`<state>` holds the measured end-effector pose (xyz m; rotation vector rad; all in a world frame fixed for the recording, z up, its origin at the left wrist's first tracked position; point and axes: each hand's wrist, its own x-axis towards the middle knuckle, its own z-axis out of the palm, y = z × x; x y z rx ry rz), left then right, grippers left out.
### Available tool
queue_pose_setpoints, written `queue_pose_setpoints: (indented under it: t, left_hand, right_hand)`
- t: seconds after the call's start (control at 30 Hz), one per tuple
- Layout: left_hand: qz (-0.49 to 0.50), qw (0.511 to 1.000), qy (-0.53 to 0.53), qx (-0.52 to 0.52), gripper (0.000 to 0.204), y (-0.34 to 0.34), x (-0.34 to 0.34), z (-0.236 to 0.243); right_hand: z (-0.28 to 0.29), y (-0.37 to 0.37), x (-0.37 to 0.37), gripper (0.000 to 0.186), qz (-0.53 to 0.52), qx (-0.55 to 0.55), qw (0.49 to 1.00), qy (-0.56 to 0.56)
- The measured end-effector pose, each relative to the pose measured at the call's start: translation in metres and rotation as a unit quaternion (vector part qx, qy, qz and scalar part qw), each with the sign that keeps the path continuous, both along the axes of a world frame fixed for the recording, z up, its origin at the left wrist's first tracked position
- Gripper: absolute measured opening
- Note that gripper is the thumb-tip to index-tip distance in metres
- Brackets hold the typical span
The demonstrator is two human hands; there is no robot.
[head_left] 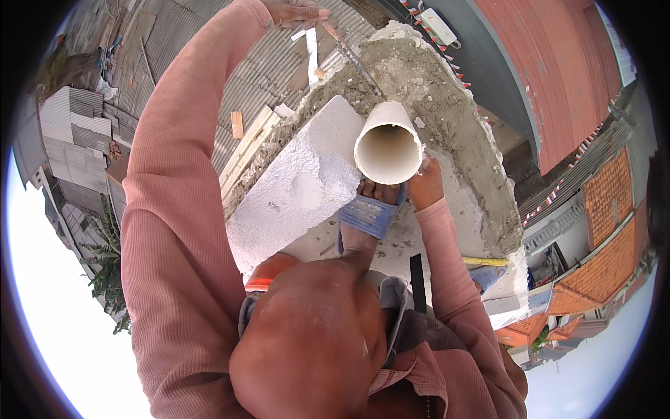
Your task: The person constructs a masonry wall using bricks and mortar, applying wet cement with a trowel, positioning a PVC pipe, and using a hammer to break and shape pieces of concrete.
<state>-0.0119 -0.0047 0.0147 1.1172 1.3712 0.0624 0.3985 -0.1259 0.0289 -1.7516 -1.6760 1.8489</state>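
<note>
A cream-white plastic pipe [388, 155] stands with its open end toward me, close to my sandalled foot [370, 215]. My right hand [426, 185] is closed against the pipe's right side, its fingers partly hidden by the rim. Far off at the top edge, my left hand [296, 12] grips one end of a narrow, rusty metal strip [352, 57], which looks like a saw blade. The strip slants down to the pipe's far side, where its lower end meets the wall of the pipe. Part of the left hand is cut off by the picture's edge.
A white lightweight block [300, 167] lies left of the pipe. Rough grey mortar [447, 91] edges the ledge, with a drop beyond to corrugated roofs [272, 66] and a red roof [551, 77]. Wooden strips [244, 150] lie left; a yellow bar [485, 262] is at right.
</note>
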Motion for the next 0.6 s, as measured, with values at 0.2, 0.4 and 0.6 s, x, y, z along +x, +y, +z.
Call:
queue_pose_setpoints:
  t: [0.2, 0.4, 0.6]
  left_hand:
    - [-0.023, 0.994, 0.097, 0.037, 0.046, -0.023, 0.024, -0.019]
    - [0.032, 0.995, 0.037, 0.087, 0.048, -0.027, 0.024, -0.037]
    - [0.031, 0.997, 0.046, 0.055, 0.044, -0.021, 0.024, -0.028]
  right_hand:
    - [0.007, -0.022, 0.026, 0.047, -0.006, -0.022, 1.000, -0.009]
    - [0.021, -0.013, 0.020, 0.045, -0.009, -0.013, 1.000, -0.019]
    - [0.017, 0.000, 0.002, 0.043, 0.030, 0.019, 0.999, -0.012]
